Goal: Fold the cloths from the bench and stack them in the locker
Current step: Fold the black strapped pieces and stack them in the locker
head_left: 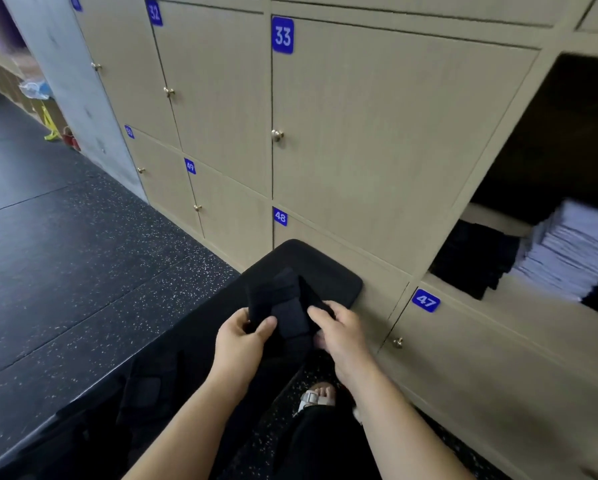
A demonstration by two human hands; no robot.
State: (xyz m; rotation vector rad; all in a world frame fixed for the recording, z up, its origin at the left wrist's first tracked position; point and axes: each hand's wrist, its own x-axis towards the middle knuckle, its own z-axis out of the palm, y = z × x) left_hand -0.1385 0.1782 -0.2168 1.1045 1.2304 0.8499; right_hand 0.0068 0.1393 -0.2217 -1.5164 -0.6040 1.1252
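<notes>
My sandalled foot (316, 398): planted on the speckled floor between the bench and the lockers, so I face both without turning.
Dark heap (141, 393): lying on the bench beside my left arm, probably the cloths not yet folded; too dark to count.
My left hand (242, 337): thumb on top and fingers curled beneath, pinching the near left edge of the black cloth (283, 306) to keep that side taut.
My right hand (339, 330): fingers curled round the cloth's right edge, matching the left so the layers line up.
Black cloth: held between both hands just above the bench's far end, partly folded into a narrow band, I judge.
Bench (339, 271): its padded end sits close to the lockers, a surface under the fold.
Door 47 (425, 300): closed, below the opening.
Open locker (567, 133): to my right, within reach.
Black stack (474, 261): folded cloths on its shelf, where this one belongs.
Pale stack (574, 251): beside it, colours kept apart.
Door 33 (283, 35): closed.
</notes>
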